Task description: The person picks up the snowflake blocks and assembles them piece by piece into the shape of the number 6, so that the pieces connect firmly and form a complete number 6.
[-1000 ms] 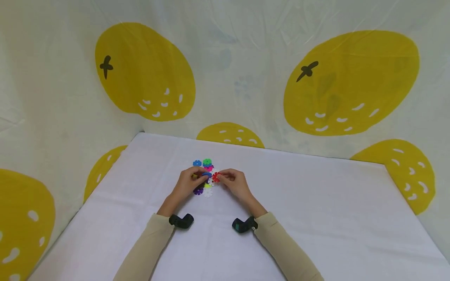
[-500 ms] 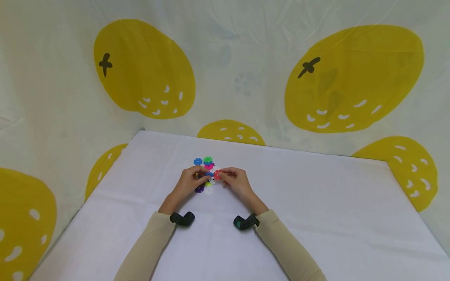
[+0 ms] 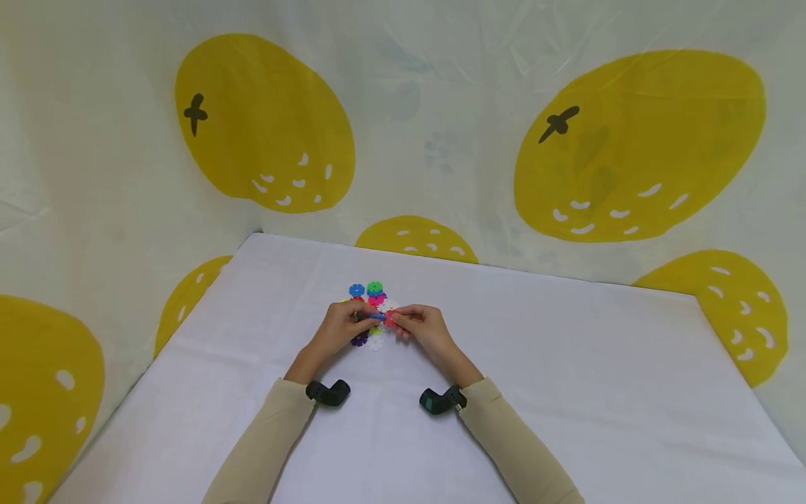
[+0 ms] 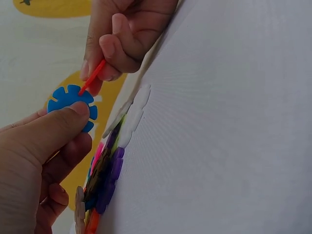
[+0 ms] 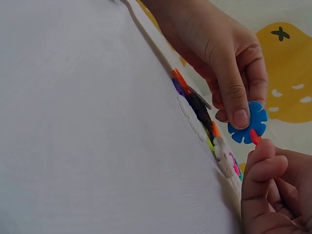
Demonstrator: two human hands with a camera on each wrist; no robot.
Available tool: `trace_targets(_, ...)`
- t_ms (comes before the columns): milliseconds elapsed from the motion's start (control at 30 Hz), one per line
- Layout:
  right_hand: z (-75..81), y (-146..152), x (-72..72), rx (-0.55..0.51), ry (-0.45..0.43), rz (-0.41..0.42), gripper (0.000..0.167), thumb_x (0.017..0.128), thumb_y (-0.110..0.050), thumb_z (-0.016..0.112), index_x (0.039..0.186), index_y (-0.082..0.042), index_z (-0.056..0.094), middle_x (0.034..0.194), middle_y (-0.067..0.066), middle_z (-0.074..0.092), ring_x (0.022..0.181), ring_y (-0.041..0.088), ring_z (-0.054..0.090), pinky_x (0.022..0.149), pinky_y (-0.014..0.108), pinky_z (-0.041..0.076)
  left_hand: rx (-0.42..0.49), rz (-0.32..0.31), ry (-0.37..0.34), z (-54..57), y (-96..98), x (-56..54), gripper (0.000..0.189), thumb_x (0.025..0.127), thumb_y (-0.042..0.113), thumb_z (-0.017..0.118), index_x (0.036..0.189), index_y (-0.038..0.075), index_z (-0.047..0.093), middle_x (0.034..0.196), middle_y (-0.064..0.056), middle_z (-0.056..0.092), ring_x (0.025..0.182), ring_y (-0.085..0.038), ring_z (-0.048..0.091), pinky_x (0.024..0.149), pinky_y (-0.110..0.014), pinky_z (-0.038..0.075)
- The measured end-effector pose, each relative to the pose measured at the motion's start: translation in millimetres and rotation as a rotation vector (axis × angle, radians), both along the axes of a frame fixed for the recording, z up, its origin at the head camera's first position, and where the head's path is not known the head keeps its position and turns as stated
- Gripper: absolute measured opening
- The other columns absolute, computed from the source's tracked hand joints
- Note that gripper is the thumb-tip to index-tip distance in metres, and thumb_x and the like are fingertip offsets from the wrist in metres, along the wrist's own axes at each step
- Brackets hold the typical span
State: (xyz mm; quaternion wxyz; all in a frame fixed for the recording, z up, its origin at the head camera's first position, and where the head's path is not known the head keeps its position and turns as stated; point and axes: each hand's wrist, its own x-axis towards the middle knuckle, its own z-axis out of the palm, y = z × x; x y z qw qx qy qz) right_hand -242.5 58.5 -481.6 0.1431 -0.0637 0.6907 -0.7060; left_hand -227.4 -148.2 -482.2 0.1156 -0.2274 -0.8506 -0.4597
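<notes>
My left hand (image 3: 342, 325) pinches a blue notched snowflake disc (image 4: 59, 101) between thumb and fingers. A red snowflake disc (image 4: 92, 78) is pinched by my right hand (image 3: 427, 327). In both wrist views the red disc appears edge-on, roughly crosswise to the blue one, and its edge meets the blue disc's notched rim. How deep it sits in a slot I cannot tell. Both hands are held just above a loose cluster of discs, including a white disc (image 3: 376, 341), a purple disc (image 4: 111, 180) and a green disc (image 3: 374, 287). Fingers partly cover both held discs.
A white cloth covers the table (image 3: 567, 364). More discs lie around the hands, among them a blue disc (image 3: 357, 289) and a pink disc (image 3: 376, 300). Behind the table hangs a pale curtain (image 3: 434, 105) with yellow fruit shapes. Each wrist wears a black camera (image 3: 329, 393).
The blue disc has turned from showing its face to nearly edge-on in the head view. The red disc, earlier slightly apart from it, now meets its rim. Both hands stay in nearly the same place.
</notes>
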Motion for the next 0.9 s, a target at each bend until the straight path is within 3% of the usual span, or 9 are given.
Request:
trace_targets(233, 1.2, 0.1, 1.1, 0.016, -0.025, -0.010, 0.022, 0.092, -0.002, 0.065, 0.107, 0.013, 0.065, 0.073, 0.004, 0.069, 0.056, 0.009, 0.057, 0.053, 0.019, 0.048, -0.031, -0.024, 0.042, -2.3, 3.1, -1.4, 0.015, 0.079, 0.004, 0.079, 0.093, 0.000, 0.074, 0.088, -0.009, 0.072, 0.080, -0.020, 0.065, 0.075, -0.030, 0.055)
trace_targets(567, -0.5, -2.7, 0.1, 0.021, 0.051, -0.047, 0.023, 0.098, -0.010, 0.058, 0.110, 0.009, 0.066, 0.073, 0.006, 0.065, 0.056, 0.010, 0.055, 0.053, 0.019, 0.046, 0.015, -0.031, 0.065, -3.8, 1.8, -2.2, 0.014, 0.082, 0.003, 0.077, 0.095, 0.004, 0.072, 0.087, -0.005, 0.068, 0.075, -0.019, 0.058, 0.061, -0.026, 0.045)
trace_targets(700, -1.0, -3.5, -1.3, 0.084, 0.096, -0.090, 0.021, 0.098, -0.008, 0.057, 0.110, 0.007, 0.067, 0.075, 0.013, 0.064, 0.056, 0.011, 0.054, 0.053, 0.019, 0.045, 0.012, -0.002, 0.040, -3.9, 0.4, -1.6, 0.013, 0.083, 0.005, 0.076, 0.095, 0.004, 0.071, 0.087, -0.005, 0.068, 0.076, -0.017, 0.058, 0.062, -0.025, 0.045)
trace_targets(900, -4.6, -2.6, -3.6, 0.315, 0.229, -0.024, 0.022, 0.088, -0.006, 0.072, 0.108, 0.004, 0.069, 0.081, 0.008, 0.064, 0.063, 0.009, 0.052, 0.058, 0.019, 0.044, 0.038, 0.026, 0.028, -5.9, 0.3, -1.9, 0.012, 0.084, 0.004, 0.075, 0.094, 0.004, 0.069, 0.089, -0.007, 0.069, 0.076, -0.017, 0.057, 0.063, -0.025, 0.046)
